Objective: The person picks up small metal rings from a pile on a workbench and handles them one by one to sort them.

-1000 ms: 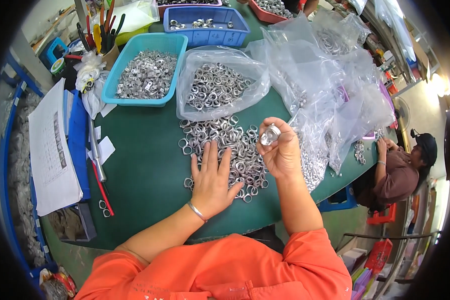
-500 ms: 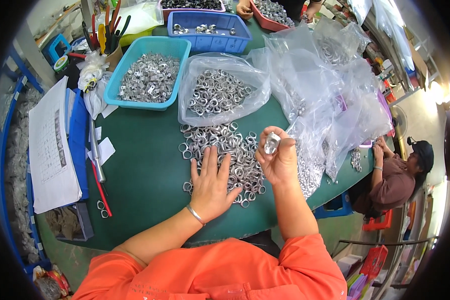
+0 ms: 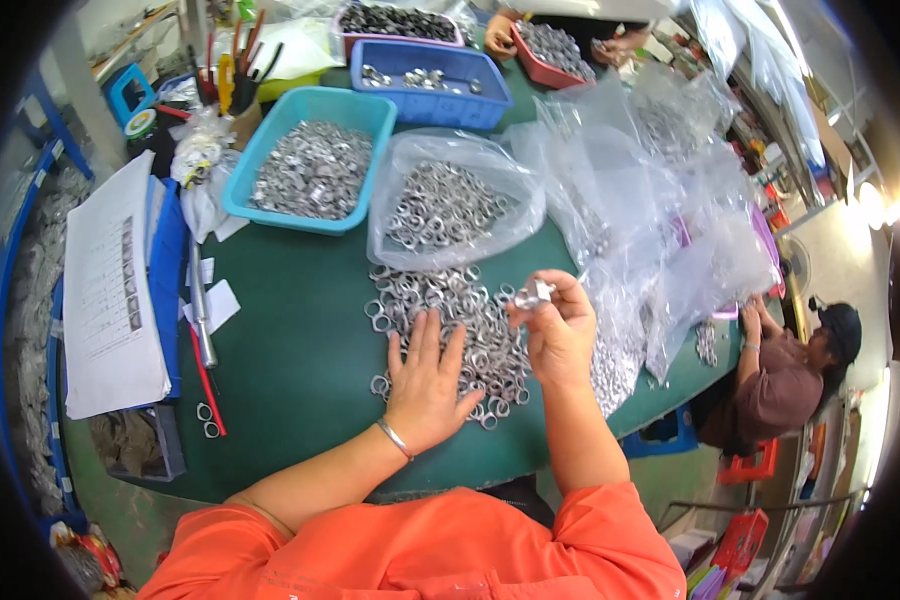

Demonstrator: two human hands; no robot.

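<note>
My 2 hands are apart. My left hand point(image 3: 427, 385) lies flat, palm down and fingers slightly spread, on the near left part of the pile of rings point(image 3: 495, 350), just as it did 1 second ago. My right hand point(image 3: 562, 335) is raised to the right of the pile, thumb and fingers pinched on 1 shiny metal ring point(image 3: 532, 294). That ring is what has changed: in the earlier frames its round face was turned toward me, and now I have it tipped, with a bright flat part showing at the top. My view has shifted a little too, so everything on the green bench point(image 3: 290, 330) sits lower.

Beyond my left hand, just past the pile, a clear bag point(image 3: 526, 197) holds more rings, and farther off to its left is the turquoise basket point(image 3: 290, 221) of small metal parts. Clear plastic bags point(image 3: 620, 190) spread beyond and right of my right hand. Well left of my left hand lie 2 loose rings point(image 3: 208, 421), beside a red stick-like tool point(image 3: 206, 380).
</note>
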